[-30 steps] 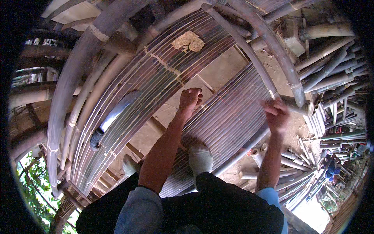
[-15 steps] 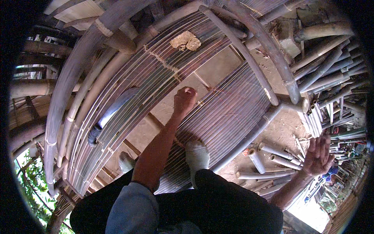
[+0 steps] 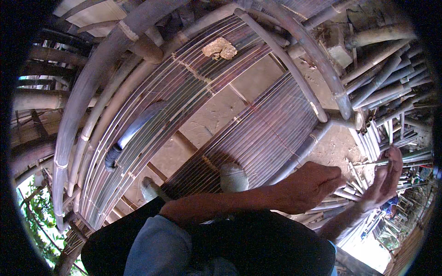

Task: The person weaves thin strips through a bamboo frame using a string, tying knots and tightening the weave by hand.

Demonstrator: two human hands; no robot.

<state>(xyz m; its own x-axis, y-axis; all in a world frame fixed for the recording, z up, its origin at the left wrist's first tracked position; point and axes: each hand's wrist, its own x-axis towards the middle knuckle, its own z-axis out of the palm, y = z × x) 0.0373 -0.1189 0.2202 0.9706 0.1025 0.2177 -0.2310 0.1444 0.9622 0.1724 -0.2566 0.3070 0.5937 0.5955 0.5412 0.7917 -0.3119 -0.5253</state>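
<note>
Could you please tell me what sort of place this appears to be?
It looks like a bamboo workshop, probably partly open to outdoors: cut bamboo poles are piled at the right, a slatted, bench-like bamboo frame fills the middle, and green leaves show at lower left.

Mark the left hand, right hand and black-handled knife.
Left hand (image 3: 313,186): head view, middle of the curled hand.
Right hand (image 3: 382,185): head view, middle, below the fingers.
Black-handled knife (image 3: 132,131): head view, on the shiny blade.
</note>
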